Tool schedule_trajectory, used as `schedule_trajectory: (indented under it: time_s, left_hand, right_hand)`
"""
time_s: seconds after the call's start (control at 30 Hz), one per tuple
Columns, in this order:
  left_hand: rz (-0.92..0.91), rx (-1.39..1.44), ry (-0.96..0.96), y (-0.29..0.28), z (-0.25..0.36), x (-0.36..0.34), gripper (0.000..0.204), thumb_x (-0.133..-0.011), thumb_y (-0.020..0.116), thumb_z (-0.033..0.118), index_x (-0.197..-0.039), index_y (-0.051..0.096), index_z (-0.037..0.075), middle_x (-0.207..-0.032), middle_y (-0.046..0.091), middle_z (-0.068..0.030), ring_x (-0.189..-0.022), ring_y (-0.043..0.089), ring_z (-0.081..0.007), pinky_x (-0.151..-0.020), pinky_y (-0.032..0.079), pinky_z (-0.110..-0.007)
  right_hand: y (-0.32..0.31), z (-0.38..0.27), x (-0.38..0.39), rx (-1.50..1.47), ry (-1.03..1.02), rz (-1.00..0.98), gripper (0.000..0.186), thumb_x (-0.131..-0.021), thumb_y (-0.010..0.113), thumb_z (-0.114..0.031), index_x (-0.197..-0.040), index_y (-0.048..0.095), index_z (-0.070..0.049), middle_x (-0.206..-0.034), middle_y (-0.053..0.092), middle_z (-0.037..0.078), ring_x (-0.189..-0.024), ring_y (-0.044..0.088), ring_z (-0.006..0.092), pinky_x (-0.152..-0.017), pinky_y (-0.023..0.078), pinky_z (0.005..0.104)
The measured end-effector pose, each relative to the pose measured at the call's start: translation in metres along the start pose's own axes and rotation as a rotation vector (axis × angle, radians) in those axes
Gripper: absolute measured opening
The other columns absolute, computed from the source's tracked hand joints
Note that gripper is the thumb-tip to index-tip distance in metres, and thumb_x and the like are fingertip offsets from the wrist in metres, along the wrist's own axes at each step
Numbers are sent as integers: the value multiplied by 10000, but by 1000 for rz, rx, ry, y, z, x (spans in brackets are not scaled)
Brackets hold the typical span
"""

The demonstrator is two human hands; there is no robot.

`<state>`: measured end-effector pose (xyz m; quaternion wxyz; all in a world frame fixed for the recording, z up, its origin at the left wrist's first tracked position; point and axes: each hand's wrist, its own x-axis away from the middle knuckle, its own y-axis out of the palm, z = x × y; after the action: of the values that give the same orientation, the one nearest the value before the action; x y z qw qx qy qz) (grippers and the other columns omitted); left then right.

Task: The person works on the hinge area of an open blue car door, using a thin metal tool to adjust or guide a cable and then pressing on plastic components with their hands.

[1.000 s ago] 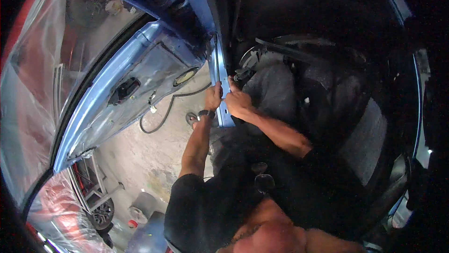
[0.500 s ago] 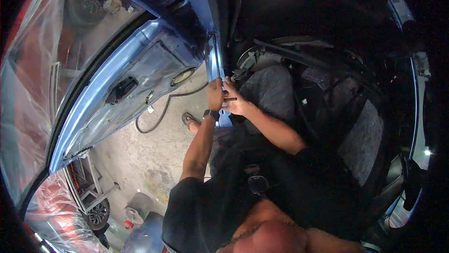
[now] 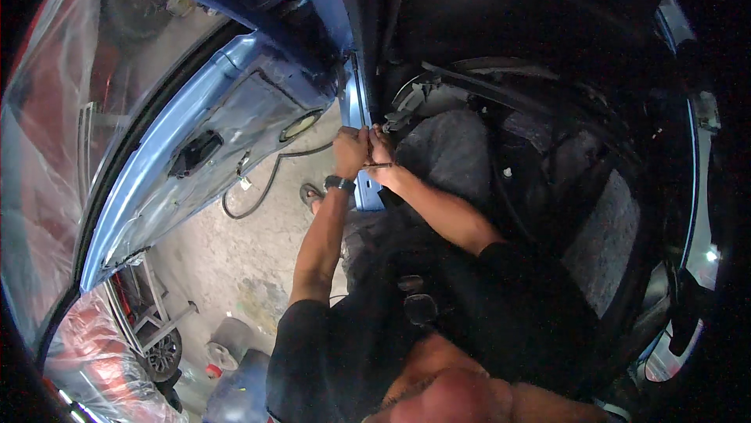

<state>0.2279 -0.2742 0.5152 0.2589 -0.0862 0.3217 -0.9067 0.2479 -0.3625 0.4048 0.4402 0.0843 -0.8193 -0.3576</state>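
Head view shows both bare hands close together over the blue door sill point(image 3: 368, 198), their fingers meeting or nearly so midway along its length. The left hand point(image 3: 351, 151) is curled at the sill's outer edge, its wrist circled by a dark watch point(image 3: 339, 183). The right hand point(image 3: 380, 151) lies toward the inner edge, fingers pointing up along the sill. A thin dark piece point(image 3: 380, 165) crosses the lower part of the right palm, between the two hands; how firmly either hand is closed on it I cannot tell (the fingers cover too much). Beyond the hands, a narrow dark strip point(image 3: 360, 88) runs along the sill toward its far end; whether the two are joined is hidden.

Past the outer edge, the opened blue door point(image 3: 236, 106) has its inner side bared, and a black hose point(image 3: 270, 188) loops on the concrete floor point(image 3: 235, 262) beneath. A sandalled foot point(image 3: 310, 194) shows just beside the left wrist. Past the inner edge, grey carpeting point(image 3: 446, 145) lies bunched inside the dark cabin.
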Motion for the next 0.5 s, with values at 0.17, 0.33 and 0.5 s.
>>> schedule_trajectory:
  time_s: [0.17,0.33,0.5]
  left_hand:
    - [-21,27,-87,-60,11,-2,353,-843,621,317,-920,643,-26,-898,612,-250,-899,561,-386,-792,448,-443]
    - [-13,-173,297,-85,67,59,647,-794,676,424,-1242,509,-12,-1195,480,-295,-1046,488,-423,-894,401,-459]
    - [39,-92,-40,-42,50,90,1096,-682,753,532,-1362,210,-134,-1228,432,-343,-1124,450,-478,-953,409,-455]
  right_hand:
    - [79,-9,49,-50,321,-96,395,-953,394,-518,-775,539,-196,-578,482,-36,-435,394,116,-414,294,252]
    - [86,-33,62,141,288,-130,583,-932,288,-634,-697,449,-124,-559,379,1,-499,395,140,-453,296,255]
    - [95,-44,60,285,293,-305,579,-927,309,-635,-622,363,-146,-504,292,-15,-459,330,141,-443,275,277]
